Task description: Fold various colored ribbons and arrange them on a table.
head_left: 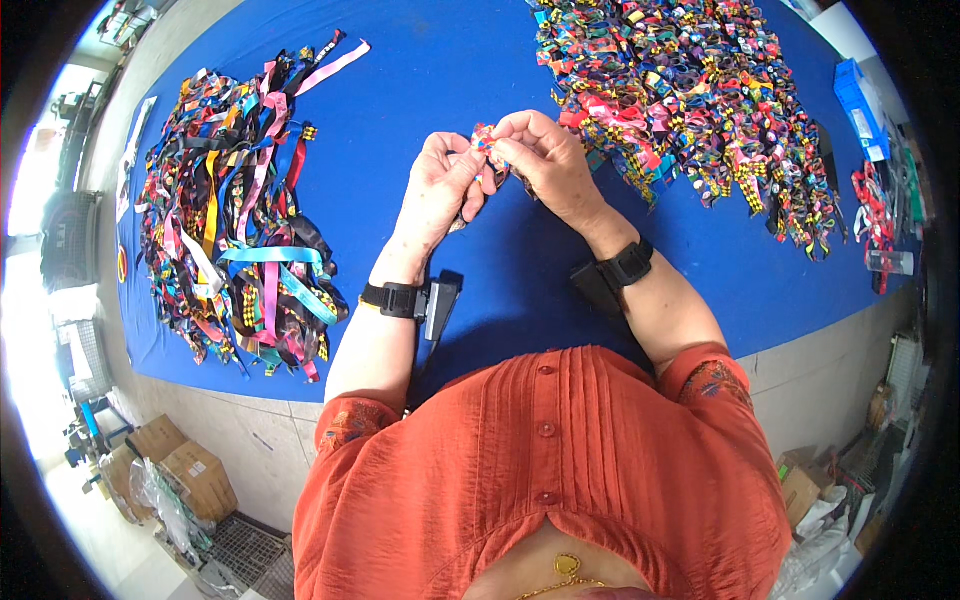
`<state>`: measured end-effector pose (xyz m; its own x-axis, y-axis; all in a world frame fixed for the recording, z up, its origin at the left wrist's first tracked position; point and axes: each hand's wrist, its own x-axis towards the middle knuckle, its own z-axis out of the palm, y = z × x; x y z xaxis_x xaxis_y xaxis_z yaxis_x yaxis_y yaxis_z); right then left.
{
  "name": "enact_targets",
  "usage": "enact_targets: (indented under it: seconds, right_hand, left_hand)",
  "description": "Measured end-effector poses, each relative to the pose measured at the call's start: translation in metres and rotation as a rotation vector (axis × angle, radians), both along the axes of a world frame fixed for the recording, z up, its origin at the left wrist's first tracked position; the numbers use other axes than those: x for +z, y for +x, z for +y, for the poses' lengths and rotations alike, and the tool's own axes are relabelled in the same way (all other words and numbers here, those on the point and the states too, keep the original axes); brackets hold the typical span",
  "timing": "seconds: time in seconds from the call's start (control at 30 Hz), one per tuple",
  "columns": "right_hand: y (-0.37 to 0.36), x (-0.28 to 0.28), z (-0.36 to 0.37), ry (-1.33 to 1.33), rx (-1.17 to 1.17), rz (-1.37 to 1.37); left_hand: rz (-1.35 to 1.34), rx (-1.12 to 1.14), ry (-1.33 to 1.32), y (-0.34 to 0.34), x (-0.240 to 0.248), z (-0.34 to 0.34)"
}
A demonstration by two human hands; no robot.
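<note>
Over the middle of the blue-covered table, my left hand [445, 188] and my right hand [550, 165] meet at their fingertips. Between them they pinch a small piece of patterned ribbon [483, 138], red with bits of blue and yellow. Dark ends of it hang below the fingers, and much of it is hidden by them. Left of my hands lies a tangled heap of loose ribbons [235, 215] in black, pink, yellow and turquoise. To the far right spreads a dense mass of looped ribbons [690, 95], laid close together in many colours.
Blue cloth [420, 70] covers the table. At its right edge sit a blue plastic box [860, 110] and a bundle of red straps [873, 215]. A yellow-handled tool [122, 264] lies at the left edge. Cardboard boxes [198, 480] stand on the floor at lower left.
</note>
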<state>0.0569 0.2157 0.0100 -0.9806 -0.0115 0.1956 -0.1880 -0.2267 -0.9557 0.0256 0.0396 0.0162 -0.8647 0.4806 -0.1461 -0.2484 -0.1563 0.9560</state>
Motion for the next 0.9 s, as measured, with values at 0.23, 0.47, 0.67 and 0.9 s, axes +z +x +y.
enact_targets:
  seconds: [0.23,0.47,0.67,0.9]
  right_hand:
    - [0.001,-0.001,-0.002,0.135,-0.054,0.034]
    - [0.003,0.002,-0.002,0.114,0.013,-0.006]
    - [0.001,0.004,-0.002,0.047,-0.126,-0.079]
    - [0.003,0.013,0.002,0.164,0.002,-0.215]
  left_hand:
    - [0.013,-0.115,0.011,0.003,0.007,-0.001]
    - [0.057,-0.097,-0.078,0.005,0.011,0.000]
    - [0.053,-0.066,0.064,0.002,0.002,-0.003]
    - [0.093,-0.040,0.032,0.002,0.005,-0.002]
